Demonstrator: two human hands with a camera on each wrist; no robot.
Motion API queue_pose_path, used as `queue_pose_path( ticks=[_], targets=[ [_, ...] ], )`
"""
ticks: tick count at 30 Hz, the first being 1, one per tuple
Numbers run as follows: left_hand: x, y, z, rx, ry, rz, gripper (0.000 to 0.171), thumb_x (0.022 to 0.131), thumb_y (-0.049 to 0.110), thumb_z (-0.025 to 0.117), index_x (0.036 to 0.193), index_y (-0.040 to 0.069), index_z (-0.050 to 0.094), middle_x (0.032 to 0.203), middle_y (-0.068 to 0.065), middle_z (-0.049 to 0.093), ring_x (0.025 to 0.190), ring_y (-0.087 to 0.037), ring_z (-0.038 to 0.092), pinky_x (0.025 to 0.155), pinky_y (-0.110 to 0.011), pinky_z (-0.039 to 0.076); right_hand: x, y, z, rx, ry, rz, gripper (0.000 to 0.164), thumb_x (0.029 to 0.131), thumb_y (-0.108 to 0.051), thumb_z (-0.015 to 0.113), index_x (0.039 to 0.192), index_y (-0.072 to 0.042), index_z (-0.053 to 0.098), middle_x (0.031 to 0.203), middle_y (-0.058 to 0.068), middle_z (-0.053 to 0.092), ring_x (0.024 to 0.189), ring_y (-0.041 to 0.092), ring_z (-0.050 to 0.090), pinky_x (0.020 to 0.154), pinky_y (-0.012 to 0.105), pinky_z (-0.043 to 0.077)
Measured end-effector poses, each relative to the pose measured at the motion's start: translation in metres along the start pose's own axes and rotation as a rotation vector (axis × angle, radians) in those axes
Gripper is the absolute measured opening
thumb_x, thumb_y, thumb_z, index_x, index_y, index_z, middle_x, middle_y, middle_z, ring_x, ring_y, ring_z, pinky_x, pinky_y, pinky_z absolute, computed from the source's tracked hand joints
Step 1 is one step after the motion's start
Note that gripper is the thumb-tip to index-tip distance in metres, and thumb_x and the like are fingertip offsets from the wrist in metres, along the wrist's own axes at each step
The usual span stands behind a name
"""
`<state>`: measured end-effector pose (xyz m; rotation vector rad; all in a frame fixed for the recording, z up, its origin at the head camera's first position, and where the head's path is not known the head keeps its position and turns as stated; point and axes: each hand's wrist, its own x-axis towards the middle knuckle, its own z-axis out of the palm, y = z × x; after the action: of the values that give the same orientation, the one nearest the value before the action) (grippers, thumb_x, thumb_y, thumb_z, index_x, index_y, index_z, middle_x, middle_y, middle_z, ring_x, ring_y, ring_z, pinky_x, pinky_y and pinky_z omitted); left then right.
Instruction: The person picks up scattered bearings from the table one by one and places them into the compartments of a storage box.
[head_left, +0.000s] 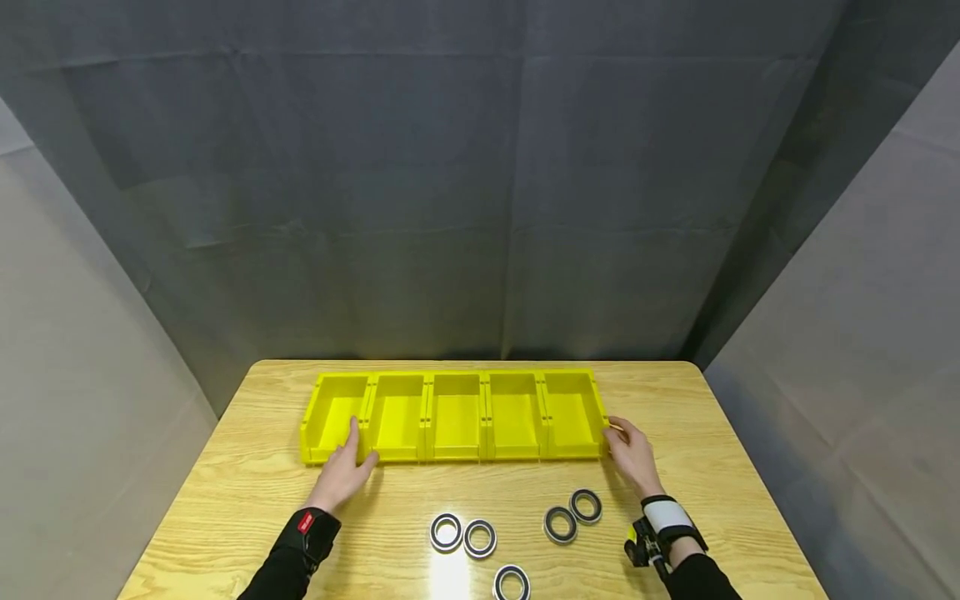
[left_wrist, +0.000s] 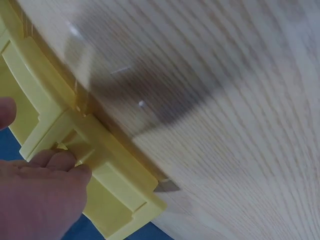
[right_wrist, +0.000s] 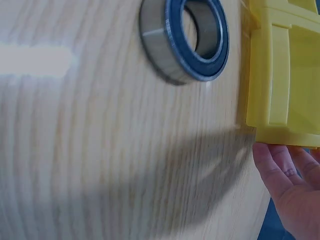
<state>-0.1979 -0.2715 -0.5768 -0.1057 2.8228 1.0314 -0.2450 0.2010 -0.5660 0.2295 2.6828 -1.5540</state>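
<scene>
A row of joined yellow bins stands toward the back of the table. My left hand is at its left part, with fingers bent over the divider between the two leftmost bins and the thumb held apart. In the left wrist view those fingers lie against the divider of the yellow bins. At the right end, my right hand touches the outer side wall. The right wrist view shows its fairly straight fingers against the end of the bins.
Several ball bearings lie in front of the bins: a pair near the middle, another bearing closer to me, and a pair left of my right hand. Behind the wooden table hangs a grey curtain.
</scene>
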Motion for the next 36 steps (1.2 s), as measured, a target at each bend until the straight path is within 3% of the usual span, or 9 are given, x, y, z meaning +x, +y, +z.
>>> queue_pose_path(
  ticks=[6, 11, 14, 22, 27, 30, 32, 36],
  targets=[
    [-0.006, 0.005, 0.005, 0.001, 0.002, 0.014, 0.083, 0.103, 0.028, 0.051, 0.159, -0.006, 0.001, 0.155, -0.037, 0.031, 0.141, -0.063, 0.026, 0.115, -0.072, 0.025, -0.009, 0.004, -0.007, 0.006, -0.005, 0.009, 0.047, 0.105, -0.017, 0.045, 0.147, 0.005, 0.044, 0.14, 0.035, 0.055, 0.126, 0.045, 0.058, 0.092, 0.043, 0.059],
    [-0.013, 0.012, 0.009, 0.015, -0.013, 0.023, 0.082, 0.103, 0.026, 0.052, 0.159, -0.007, 0.001, 0.154, -0.037, 0.032, 0.141, -0.062, 0.028, 0.115, -0.07, 0.027, -0.017, 0.011, -0.014, -0.015, 0.001, 0.024, 0.048, 0.105, -0.017, 0.045, 0.148, 0.004, 0.044, 0.14, 0.034, 0.055, 0.127, 0.044, 0.058, 0.083, 0.028, 0.059],
    [-0.016, 0.013, 0.011, 0.024, -0.007, 0.032, 0.081, 0.103, 0.026, 0.052, 0.159, -0.007, 0.003, 0.155, -0.036, 0.033, 0.14, -0.061, 0.031, 0.115, -0.069, 0.029, -0.022, 0.014, -0.018, -0.018, -0.005, 0.027, 0.048, 0.105, -0.018, 0.045, 0.148, 0.003, 0.044, 0.141, 0.033, 0.055, 0.127, 0.042, 0.059, 0.082, 0.025, 0.058],
    [-0.024, 0.012, 0.015, 0.061, 0.003, 0.027, 0.082, 0.103, 0.027, 0.054, 0.159, -0.006, 0.004, 0.153, -0.037, 0.035, 0.138, -0.059, 0.037, 0.113, -0.069, 0.033, -0.031, 0.019, -0.019, -0.017, 0.022, 0.026, 0.047, 0.104, -0.017, 0.045, 0.147, 0.003, 0.045, 0.137, 0.032, 0.058, 0.123, 0.041, 0.061, 0.084, 0.031, 0.06],
    [-0.026, 0.012, 0.014, 0.09, 0.009, 0.029, 0.082, 0.103, 0.028, 0.053, 0.158, -0.008, 0.005, 0.15, -0.039, 0.037, 0.135, -0.058, 0.042, 0.111, -0.068, 0.036, -0.034, 0.016, -0.019, -0.004, 0.028, 0.023, 0.046, 0.104, -0.016, 0.046, 0.145, 0.005, 0.046, 0.136, 0.033, 0.059, 0.122, 0.042, 0.062, 0.088, 0.042, 0.061],
    [-0.028, 0.015, 0.015, 0.087, 0.023, 0.046, 0.084, 0.103, 0.027, 0.054, 0.158, -0.01, 0.003, 0.155, -0.04, 0.026, 0.139, -0.058, 0.037, 0.114, -0.067, 0.033, -0.036, 0.015, -0.02, 0.007, -0.005, 0.024, 0.047, 0.106, -0.017, 0.044, 0.148, 0.005, 0.043, 0.141, 0.035, 0.054, 0.127, 0.046, 0.058, 0.093, 0.046, 0.059],
    [-0.029, 0.019, 0.017, 0.091, 0.035, 0.065, 0.086, 0.102, 0.026, 0.055, 0.157, -0.011, 0.0, 0.16, -0.04, 0.011, 0.144, -0.058, 0.027, 0.117, -0.067, 0.026, -0.037, 0.015, -0.021, 0.002, -0.012, 0.019, 0.048, 0.106, -0.017, 0.044, 0.149, 0.004, 0.04, 0.145, 0.035, 0.05, 0.129, 0.047, 0.056, 0.094, 0.045, 0.058],
    [-0.029, 0.032, 0.024, 0.099, 0.082, 0.123, 0.091, 0.1, 0.027, 0.058, 0.157, -0.011, -0.002, 0.163, -0.035, -0.013, 0.152, -0.054, 0.003, 0.122, -0.068, 0.011, -0.044, 0.02, -0.023, -0.059, 0.057, 0.005, 0.05, 0.104, -0.016, 0.048, 0.15, 0.003, 0.04, 0.142, 0.033, 0.052, 0.122, 0.045, 0.058, 0.086, 0.034, 0.057]
  ],
)
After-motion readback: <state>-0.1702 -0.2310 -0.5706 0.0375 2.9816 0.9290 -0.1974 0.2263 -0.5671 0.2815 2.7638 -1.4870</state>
